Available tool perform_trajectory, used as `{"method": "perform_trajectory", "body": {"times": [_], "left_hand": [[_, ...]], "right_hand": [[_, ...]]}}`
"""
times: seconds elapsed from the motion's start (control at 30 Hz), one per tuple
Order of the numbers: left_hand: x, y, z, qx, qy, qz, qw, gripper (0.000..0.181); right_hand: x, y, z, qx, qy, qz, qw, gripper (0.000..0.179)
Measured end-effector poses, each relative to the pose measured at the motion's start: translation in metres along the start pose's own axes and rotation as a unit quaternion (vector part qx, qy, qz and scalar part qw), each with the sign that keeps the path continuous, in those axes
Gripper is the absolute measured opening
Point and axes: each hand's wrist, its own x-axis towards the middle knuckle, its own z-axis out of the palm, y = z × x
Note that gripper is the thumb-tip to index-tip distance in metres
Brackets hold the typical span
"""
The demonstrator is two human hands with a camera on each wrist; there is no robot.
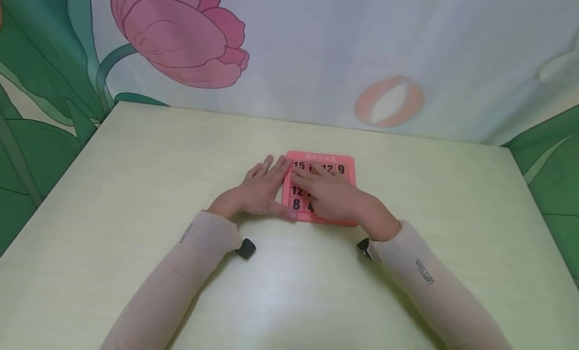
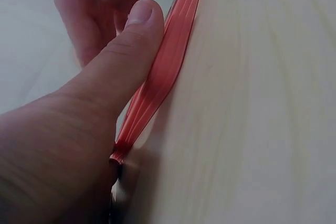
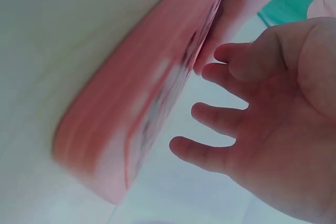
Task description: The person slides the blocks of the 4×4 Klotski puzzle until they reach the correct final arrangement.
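Note:
A pink sliding number puzzle [image 1: 321,159] with black-numbered tiles lies flat on the table in the head view. My left hand [image 1: 260,191] rests along its left side, fingers stretched out and thumb on the lower left corner. In the left wrist view that thumb [image 2: 139,30] lies against the red-pink edge of the puzzle [image 2: 170,59]. Over the tiles spreads my right hand [image 1: 336,196], covering much of the middle and lower right numbers. The right wrist view shows the right hand's fingers [image 3: 215,119] spread above the puzzle face; whether a fingertip touches a tile I cannot tell.
The pale table [image 1: 135,189] reaches to a curtain [image 1: 316,53] printed with a pink flower and green leaves. Black wrist devices [image 1: 246,249] stick out from the inner side of both sleeves.

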Motion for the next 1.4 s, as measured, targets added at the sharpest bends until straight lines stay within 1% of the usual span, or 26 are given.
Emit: {"method": "perform_trajectory", "body": {"times": [0.07, 0.2, 0.33, 0.47, 0.6, 0.77, 0.83, 1.0, 1.17, 1.3, 1.4], "left_hand": [[0.000, 0.001, -0.001, 0.001, 0.004, 0.000, 1.0000, 0.131], [-0.001, 0.001, 0.000, 0.000, 0.006, 0.001, 1.0000, 0.132], [0.000, 0.001, 0.001, -0.002, 0.007, -0.002, 1.0000, 0.131], [0.001, 0.003, 0.001, -0.003, 0.007, -0.006, 1.0000, 0.129], [0.001, 0.004, 0.001, -0.008, 0.010, -0.008, 0.9999, 0.122], [0.004, 0.003, 0.003, -0.003, 0.027, -0.007, 0.9996, 0.109], [0.005, 0.002, 0.004, 0.004, 0.034, -0.009, 0.9994, 0.105], [0.009, 0.005, 0.003, 0.022, 0.038, -0.023, 0.9987, 0.101], [0.012, 0.008, -0.002, 0.022, 0.042, -0.030, 0.9985, 0.100], [0.013, 0.006, -0.003, 0.029, 0.042, -0.030, 0.9983, 0.097], [0.013, 0.006, -0.001, 0.037, 0.042, -0.023, 0.9982, 0.096]], "right_hand": [[-0.007, -0.003, 0.001, -0.015, -0.004, -0.013, 0.9998, 0.058], [-0.017, -0.007, 0.005, -0.048, -0.017, -0.025, 0.9984, 0.056], [-0.022, -0.009, 0.009, -0.052, -0.028, -0.023, 0.9980, 0.055], [-0.024, -0.009, 0.010, -0.046, -0.029, -0.014, 0.9984, 0.056], [-0.022, -0.006, 0.011, -0.044, -0.026, -0.006, 0.9987, 0.058], [-0.016, -0.001, 0.010, -0.046, -0.013, 0.011, 0.9988, 0.062], [-0.014, 0.000, 0.009, -0.049, -0.008, 0.017, 0.9986, 0.061], [-0.008, 0.004, 0.006, -0.057, 0.004, 0.029, 0.9979, 0.055], [-0.001, 0.009, 0.003, -0.055, 0.013, 0.033, 0.9979, 0.054], [0.002, 0.011, 0.001, -0.042, 0.007, 0.032, 0.9986, 0.053], [0.003, 0.012, 0.000, -0.031, -0.003, 0.039, 0.9987, 0.054]]}}
